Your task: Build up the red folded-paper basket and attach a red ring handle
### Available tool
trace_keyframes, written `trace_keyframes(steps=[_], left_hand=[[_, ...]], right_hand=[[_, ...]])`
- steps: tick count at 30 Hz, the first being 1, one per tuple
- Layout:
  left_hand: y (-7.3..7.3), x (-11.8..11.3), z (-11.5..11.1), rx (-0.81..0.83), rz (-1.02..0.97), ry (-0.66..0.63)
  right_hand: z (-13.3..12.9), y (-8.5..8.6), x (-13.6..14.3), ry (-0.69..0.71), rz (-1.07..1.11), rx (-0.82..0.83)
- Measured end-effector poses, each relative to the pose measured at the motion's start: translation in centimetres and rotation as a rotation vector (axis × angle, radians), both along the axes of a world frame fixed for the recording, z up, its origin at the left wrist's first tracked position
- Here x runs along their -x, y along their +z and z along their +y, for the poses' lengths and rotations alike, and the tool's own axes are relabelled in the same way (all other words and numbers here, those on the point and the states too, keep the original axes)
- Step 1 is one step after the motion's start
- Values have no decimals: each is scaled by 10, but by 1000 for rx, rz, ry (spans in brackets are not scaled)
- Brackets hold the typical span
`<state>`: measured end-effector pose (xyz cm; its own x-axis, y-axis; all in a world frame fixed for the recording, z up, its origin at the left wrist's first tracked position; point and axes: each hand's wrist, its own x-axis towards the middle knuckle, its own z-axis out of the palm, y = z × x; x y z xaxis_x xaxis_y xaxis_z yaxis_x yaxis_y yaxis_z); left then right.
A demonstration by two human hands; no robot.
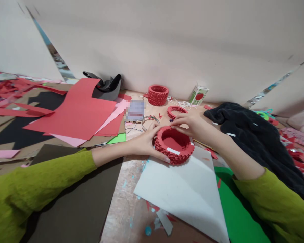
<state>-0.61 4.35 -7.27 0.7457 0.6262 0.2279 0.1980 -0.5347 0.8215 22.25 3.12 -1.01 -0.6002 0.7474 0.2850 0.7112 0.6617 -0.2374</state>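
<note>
Squarely between both hands, the red paper bowl (175, 140) sits over the far part of a white sheet (177, 189) on the desk (125, 192), mouth up; being round, it has no long axis. The left hand (145, 143) clasps its left side, thumb along the near wall. The right hand (194, 125) comes from the right to the far rim, fingertips narrowed; whether they pinch anything, I cannot tell. Beyond stands a red cylinder (158, 98).

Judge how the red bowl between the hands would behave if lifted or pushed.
The red bowl looks built from small paper-like pieces, so it is probably light. Its wide, low shape suggests sliding rather than tipping. Being ridged outside, it likely won't feel slippery.
</note>
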Motion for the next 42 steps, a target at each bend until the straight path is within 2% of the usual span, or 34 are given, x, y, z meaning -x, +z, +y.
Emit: trace_keyframes(steps=[3,9,15,24,31,35,39,42], left_hand=[[0,0,0,2,0,-12],[-1,0,1,-29,-1,-15],[-2,0,3,-40,-8,-24],[0,0,-1,0,-4,-7],[-1,0,0,-23,-11,-32],[-3,0,2,-44,-18,-42],[-4,0,2,-42,-4,-24],[-5,1,4,-49,-25,-44]], right_hand=[[-1,-2,0,-21,-22,-50],[-3,7,4,-14,57,69],[-4,11,5,-75,81,108],[-4,8,7,-35,-8,5],[-15,12,23,-248,-271,-94],[-17,11,32,-292,-478,-203],[-12,12,27,-349,-445,-211],[-9,22,11,-512,-344,-251]])
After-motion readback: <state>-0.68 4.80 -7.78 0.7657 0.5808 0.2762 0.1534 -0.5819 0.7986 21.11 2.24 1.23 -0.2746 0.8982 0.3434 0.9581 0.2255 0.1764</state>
